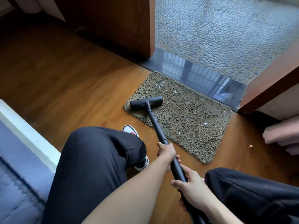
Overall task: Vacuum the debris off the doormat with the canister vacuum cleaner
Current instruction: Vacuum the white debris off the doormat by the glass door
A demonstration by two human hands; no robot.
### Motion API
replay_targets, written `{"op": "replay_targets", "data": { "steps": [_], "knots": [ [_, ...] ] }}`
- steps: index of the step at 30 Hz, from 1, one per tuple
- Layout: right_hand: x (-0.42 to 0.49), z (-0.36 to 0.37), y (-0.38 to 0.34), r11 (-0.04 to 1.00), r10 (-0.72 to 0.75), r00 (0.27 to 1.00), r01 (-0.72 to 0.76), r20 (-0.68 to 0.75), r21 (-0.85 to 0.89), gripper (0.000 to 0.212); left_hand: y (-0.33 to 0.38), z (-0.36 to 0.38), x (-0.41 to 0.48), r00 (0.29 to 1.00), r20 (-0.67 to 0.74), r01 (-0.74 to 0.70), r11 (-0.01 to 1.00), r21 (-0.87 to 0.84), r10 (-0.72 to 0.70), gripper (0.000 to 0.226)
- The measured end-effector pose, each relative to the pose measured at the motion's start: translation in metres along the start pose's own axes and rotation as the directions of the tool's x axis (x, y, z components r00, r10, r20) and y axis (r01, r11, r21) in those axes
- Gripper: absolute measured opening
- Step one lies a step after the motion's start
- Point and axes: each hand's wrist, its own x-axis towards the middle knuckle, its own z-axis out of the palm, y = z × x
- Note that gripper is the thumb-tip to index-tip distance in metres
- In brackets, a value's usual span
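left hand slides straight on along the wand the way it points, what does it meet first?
The left hand points up the black wand toward the doormat. Probably it first meets the wand's collar just ahead, then the floor head; depth unclear.

Your black vacuum wand (155, 125) crosses the shaggy brown doormat (186, 120) on a diagonal, its black floor head (146, 102) blocking the mat's near-left corner. Right of the wand the mat lies open. Your raised left knee in dark trousers (103, 147) crowds the left side; the glossy dark door threshold (202, 78) bounds the far edge. The bare wooden floor (68, 81) to the left is open.
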Motion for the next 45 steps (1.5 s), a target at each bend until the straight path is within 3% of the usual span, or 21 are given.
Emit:
{"op": "replay_targets", "data": {
  "steps": [13, 23, 36, 45],
  "knots": [
    [-0.002, 0.021, -0.013, 0.998, -0.025, 0.997, 0.029, 0.067, -0.060, 0.055, -0.012, -0.032, 0.004, 0.997, -0.071, -0.030, 0.995, -0.096, 0.023, 0.029],
    [0.047, 0.020, -0.036, 0.995, -0.068, 0.997, 0.070, 0.039, -0.066, 0.033, 0.033, -0.039, 0.043, 0.998, -0.065, -0.010, 0.998, -0.065, 0.006, 0.026],
    [0.009, -0.005, -0.005, 0.999, -0.009, 1.000, 0.009, -0.013, 0.041, 0.056, 0.004, 0.006, 0.017, 0.999, 0.033, 0.012, 1.000, -0.005, -0.012, 0.036],
    [0.044, -0.009, -0.027, 0.995, -0.034, 0.999, 0.037, -0.037, 0.088, 0.036, 0.040, 0.006, 0.045, 1.000, 0.004, -0.025, 1.000, -0.001, 0.025, 0.039]
  ]
}}
